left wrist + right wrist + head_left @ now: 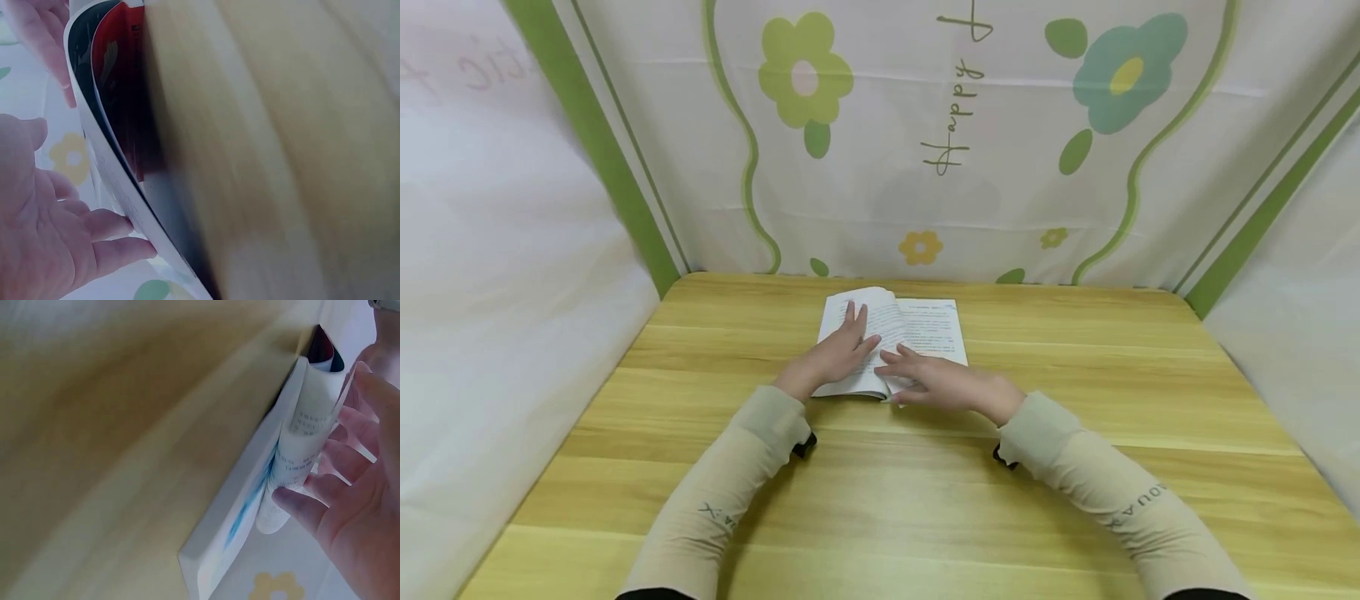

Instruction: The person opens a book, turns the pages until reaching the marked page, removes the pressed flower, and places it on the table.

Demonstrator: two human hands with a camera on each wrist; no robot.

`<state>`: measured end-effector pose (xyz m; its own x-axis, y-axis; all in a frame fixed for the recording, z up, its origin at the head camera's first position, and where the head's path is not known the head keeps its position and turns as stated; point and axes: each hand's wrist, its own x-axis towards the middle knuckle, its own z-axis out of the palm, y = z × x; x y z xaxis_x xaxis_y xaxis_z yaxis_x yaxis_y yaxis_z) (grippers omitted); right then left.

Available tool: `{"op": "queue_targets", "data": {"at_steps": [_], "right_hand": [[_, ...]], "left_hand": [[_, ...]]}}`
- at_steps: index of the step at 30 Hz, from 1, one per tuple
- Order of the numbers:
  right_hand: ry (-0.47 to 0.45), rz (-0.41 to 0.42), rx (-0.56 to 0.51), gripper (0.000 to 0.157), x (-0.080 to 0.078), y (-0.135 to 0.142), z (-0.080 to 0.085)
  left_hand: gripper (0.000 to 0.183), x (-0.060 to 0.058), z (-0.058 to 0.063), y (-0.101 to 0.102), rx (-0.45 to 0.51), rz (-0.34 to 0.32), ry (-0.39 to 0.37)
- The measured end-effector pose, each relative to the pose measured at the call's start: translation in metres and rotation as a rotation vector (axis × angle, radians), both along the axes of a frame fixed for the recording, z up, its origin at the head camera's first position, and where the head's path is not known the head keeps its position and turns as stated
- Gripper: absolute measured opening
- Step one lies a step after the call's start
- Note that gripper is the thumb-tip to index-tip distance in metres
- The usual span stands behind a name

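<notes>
An open book with printed white pages lies at the far middle of the table. Over its left page, my left hand lies with fingers spread and touching the paper. My right hand reaches across the lower right page to the middle fold, its fingers extended against the leaves. Seen from the right wrist, a bent leaf arches up beside the fingers of that hand. In the left wrist view, the curved cover shows a dark and red inner side. Part of the text is hidden under both hands.
The wooden table extends around the book. A white curtain with flowers and green bands hangs behind the table's back edge, and more white cloth stands at both sides. Light sleeves cover both forearms.
</notes>
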<state>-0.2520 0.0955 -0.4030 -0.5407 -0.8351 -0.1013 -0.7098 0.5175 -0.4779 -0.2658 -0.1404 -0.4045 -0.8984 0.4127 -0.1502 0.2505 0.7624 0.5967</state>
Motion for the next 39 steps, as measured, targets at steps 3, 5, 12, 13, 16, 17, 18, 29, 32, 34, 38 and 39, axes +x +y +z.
{"op": "queue_targets", "data": {"at_steps": [3, 5, 12, 13, 16, 17, 18, 29, 32, 34, 38, 39], "right_hand": [[0.012, 0.008, -0.003, 0.059, 0.001, -0.003, -0.001], [0.028, 0.013, -0.019, 0.058, 0.002, -0.005, -0.001], [0.023, 0.012, -0.058, 0.056, 0.000, -0.008, -0.001], [0.019, 0.007, -0.062, 0.055, 0.000, -0.007, -0.001], [0.011, -0.018, -0.068, 0.054, -0.001, -0.003, -0.002], [0.011, -0.023, -0.072, 0.053, -0.002, -0.001, -0.001], [0.010, -0.027, -0.075, 0.053, -0.002, 0.001, -0.001], [-0.012, -0.071, -0.019, 0.056, -0.004, 0.027, -0.001], [-0.028, -0.086, 0.012, 0.058, -0.004, 0.034, -0.003], [-0.020, -0.102, 0.046, 0.058, -0.004, 0.040, -0.004], [0.012, -0.139, 0.119, 0.065, -0.004, 0.048, -0.004], [0.026, -0.148, 0.135, 0.067, -0.004, 0.050, -0.004]], "left_hand": [[0.067, 0.001, -0.001, 0.000, -0.013, -0.017, 0.016], [0.062, 0.001, -0.001, 0.001, -0.026, -0.037, 0.016], [0.056, 0.001, -0.002, 0.004, -0.093, -0.072, 0.003], [0.056, 0.001, -0.002, 0.005, -0.107, -0.067, 0.001], [0.058, 0.000, -0.002, 0.006, -0.129, -0.047, -0.010], [0.059, 0.000, -0.002, 0.006, -0.131, -0.038, -0.017], [0.059, 0.001, -0.002, 0.006, -0.131, -0.026, -0.023], [0.067, -0.003, -0.002, 0.008, -0.151, 0.067, -0.028], [0.071, -0.003, -0.002, 0.008, -0.161, 0.067, -0.012], [0.075, -0.003, -0.002, 0.009, -0.154, 0.068, -0.003], [0.085, -0.001, -0.002, 0.010, -0.140, 0.095, -0.005], [0.088, 0.000, -0.002, 0.010, -0.136, 0.106, -0.011]]}}
